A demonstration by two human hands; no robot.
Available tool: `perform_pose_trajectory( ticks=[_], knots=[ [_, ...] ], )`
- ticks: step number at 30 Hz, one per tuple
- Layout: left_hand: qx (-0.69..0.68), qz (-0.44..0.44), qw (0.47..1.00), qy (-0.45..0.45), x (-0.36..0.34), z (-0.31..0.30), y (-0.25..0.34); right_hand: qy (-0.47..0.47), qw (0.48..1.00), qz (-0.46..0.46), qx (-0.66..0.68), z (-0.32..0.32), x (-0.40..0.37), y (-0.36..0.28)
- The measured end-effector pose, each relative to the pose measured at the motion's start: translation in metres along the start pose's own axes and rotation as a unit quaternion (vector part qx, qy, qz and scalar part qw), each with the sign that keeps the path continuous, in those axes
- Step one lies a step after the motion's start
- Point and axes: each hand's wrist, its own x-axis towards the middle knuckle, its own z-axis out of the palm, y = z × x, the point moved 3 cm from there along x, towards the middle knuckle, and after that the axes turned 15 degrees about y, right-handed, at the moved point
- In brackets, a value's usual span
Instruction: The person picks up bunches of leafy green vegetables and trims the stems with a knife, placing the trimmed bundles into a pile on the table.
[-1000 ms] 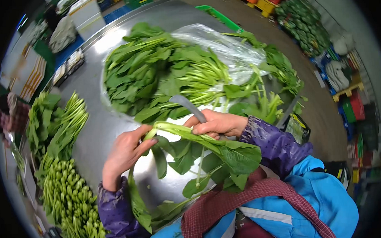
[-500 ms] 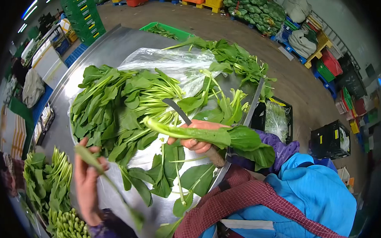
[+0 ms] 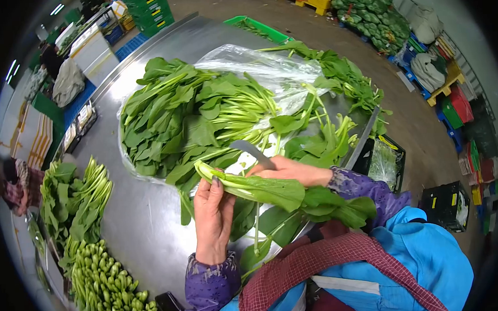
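My left hand [image 3: 211, 215] is closed round a choy sum stalk [image 3: 261, 189], thumb and fingers pinching it near its pale cut end. The stalk's leaves point right, toward my blue clothing. Just behind the stalk, my right hand [image 3: 294, 172] grips a knife [image 3: 251, 151] with a curved, dark blade that points up and left; its handle is hidden. Whether the right fingers also touch the stalk cannot be seen. Beyond my hands lies a big heap of choy sum [image 3: 169, 114] on clear plastic [image 3: 250, 58]. Loose leaves [image 3: 280, 223] lie under the stalk.
Neatly laid choy sum bundles [image 3: 107, 284] line the left side of the metal table [image 3: 141, 227]. A green tray [image 3: 257, 28] stands past the far edge. A black crate [image 3: 385, 163] is at the right. Another person [image 3: 17, 185] shows at far left.
My left hand has moved right and taken hold of the choy sum stalk near its base; the blurred leaf piece it held is gone from it. The view has shifted left.
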Motion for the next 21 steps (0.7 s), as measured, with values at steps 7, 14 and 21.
perform_pose_trajectory(
  ticks=[7, 14, 21],
  knots=[
    [0.019, 0.043, 0.997, 0.066, -0.005, -0.013, 0.009, 0.097, 0.991, 0.088, -0.039, -0.005, -0.017, -0.051],
    [0.016, 0.063, 0.996, 0.062, -0.006, -0.024, 0.002, 0.106, 0.939, -0.097, -0.312, 0.011, -0.024, -0.071],
    [0.282, 0.154, 0.945, 0.063, -0.013, -0.03, 0.017, 0.024, 0.954, -0.009, -0.3, -0.014, -0.029, -0.075]
  ],
)
